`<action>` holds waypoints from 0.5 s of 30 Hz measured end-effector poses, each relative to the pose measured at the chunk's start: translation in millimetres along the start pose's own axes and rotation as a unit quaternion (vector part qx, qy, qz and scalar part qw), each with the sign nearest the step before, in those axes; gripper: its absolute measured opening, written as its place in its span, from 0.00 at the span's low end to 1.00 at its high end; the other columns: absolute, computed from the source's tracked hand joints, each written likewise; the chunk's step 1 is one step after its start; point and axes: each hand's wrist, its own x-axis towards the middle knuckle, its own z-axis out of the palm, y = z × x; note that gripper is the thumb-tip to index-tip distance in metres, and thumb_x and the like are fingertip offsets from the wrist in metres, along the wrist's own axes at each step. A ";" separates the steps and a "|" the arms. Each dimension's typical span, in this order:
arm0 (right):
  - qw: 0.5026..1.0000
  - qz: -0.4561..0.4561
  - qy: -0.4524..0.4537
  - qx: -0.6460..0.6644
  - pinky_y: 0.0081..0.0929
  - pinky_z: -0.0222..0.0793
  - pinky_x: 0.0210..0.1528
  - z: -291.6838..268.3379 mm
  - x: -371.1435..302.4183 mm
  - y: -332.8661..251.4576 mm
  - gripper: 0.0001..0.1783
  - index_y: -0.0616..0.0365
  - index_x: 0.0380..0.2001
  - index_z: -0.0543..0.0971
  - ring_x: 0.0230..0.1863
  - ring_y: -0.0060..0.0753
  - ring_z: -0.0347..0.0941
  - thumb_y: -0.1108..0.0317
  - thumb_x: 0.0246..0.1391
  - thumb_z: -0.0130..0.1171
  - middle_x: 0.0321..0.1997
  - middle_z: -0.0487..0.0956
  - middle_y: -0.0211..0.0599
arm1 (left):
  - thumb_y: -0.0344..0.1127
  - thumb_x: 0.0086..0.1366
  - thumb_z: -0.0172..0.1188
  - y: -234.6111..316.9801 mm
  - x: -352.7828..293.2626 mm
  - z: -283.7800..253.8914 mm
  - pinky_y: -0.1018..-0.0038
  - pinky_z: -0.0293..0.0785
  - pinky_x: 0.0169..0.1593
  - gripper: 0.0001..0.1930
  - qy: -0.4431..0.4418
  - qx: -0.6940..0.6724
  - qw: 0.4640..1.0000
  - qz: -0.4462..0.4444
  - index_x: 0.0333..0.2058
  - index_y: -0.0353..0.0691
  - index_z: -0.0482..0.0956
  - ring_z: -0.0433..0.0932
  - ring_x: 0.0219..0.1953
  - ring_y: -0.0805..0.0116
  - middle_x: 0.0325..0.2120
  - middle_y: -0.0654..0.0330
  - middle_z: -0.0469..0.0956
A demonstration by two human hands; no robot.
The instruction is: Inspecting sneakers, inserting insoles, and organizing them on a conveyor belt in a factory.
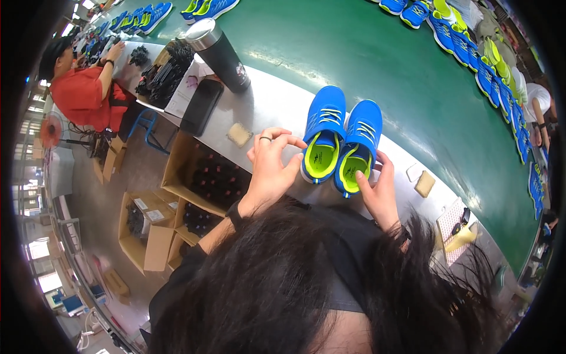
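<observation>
A pair of blue sneakers with lime-green linings stands side by side, toes pointing away, across the metal ledge and the green surface. My left hand [272,162] is beside the left sneaker [325,121]; its fingers are apart and a fingertip reaches the shoe's collar. I cannot tell whether it touches. My right hand [382,197] grips the heel end of the right sneaker [365,121], thumb at the opening and fingers along the outer side. Both shoes have pale laces and a strap across the front.
On the ledge are a black tumbler [227,62], a black phone [202,107] and two sponge blocks, one a tan sponge [240,134]. Cardboard boxes [158,245] stand low at left. A row of blue shoes [486,74] lines the far right. A person in red [82,97] works at far left.
</observation>
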 end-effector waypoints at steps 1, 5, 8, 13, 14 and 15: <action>1.000 -0.004 0.002 -0.001 0.39 0.65 0.59 0.2 0.3 -0.9 0.37 0.67 0.61 0.58 0.55 0.49 0.66 0.64 0.54 0.63 0.56 0.66 0.53 | 0.32 0.54 0.65 -0.3 1.6 0.0 0.61 0.50 0.60 0.07 -0.008 0.015 1.000 0.013 0.32 0.50 0.83 0.62 0.58 0.61 0.49 0.62 0.70; 0.993 -0.047 0.032 -0.106 0.39 0.63 0.59 -0.5 0.5 -8.8 0.36 0.66 0.60 0.59 0.58 0.51 0.61 0.67 0.52 0.64 0.57 0.64 0.53 | 0.36 0.48 0.69 7.4 6.1 15.7 0.58 0.49 0.58 0.06 0.022 0.153 0.976 0.154 0.28 0.53 0.85 0.64 0.56 0.61 0.49 0.63 0.72; 0.995 -0.054 0.054 -0.066 0.40 0.60 0.60 -0.5 -1.2 -13.8 0.36 0.65 0.59 0.60 0.60 0.54 0.57 0.67 0.50 0.64 0.58 0.63 0.54 | 0.38 0.47 0.67 12.8 17.2 34.4 0.52 0.45 0.59 0.04 0.038 0.217 0.942 0.254 0.24 0.52 0.85 0.62 0.61 0.56 0.56 0.55 0.71; 0.988 -0.070 0.062 -0.121 0.43 0.55 0.63 1.6 -2.1 -11.3 0.36 0.66 0.59 0.61 0.60 0.56 0.57 0.68 0.49 0.64 0.60 0.62 0.55 | 0.37 0.48 0.62 5.0 33.3 46.2 0.47 0.37 0.64 0.06 0.008 0.356 0.891 0.280 0.17 0.46 0.84 0.57 0.67 0.51 0.59 0.42 0.68; 0.987 -0.079 0.059 -0.125 0.44 0.54 0.63 2.0 -2.4 -9.7 0.36 0.66 0.59 0.61 0.60 0.56 0.57 0.68 0.49 0.64 0.60 0.62 0.55 | 0.37 0.48 0.62 2.7 35.2 47.0 0.47 0.37 0.64 0.06 0.006 0.356 0.891 0.282 0.17 0.46 0.84 0.57 0.67 0.51 0.59 0.42 0.68; 0.988 -0.077 0.060 -0.124 0.44 0.54 0.63 1.7 -3.0 -8.1 0.36 0.66 0.59 0.61 0.60 0.56 0.57 0.68 0.49 0.64 0.60 0.62 0.55 | 0.37 0.47 0.62 0.7 36.7 47.3 0.46 0.36 0.64 0.06 -0.012 0.364 0.884 0.294 0.16 0.45 0.83 0.57 0.67 0.51 0.59 0.42 0.69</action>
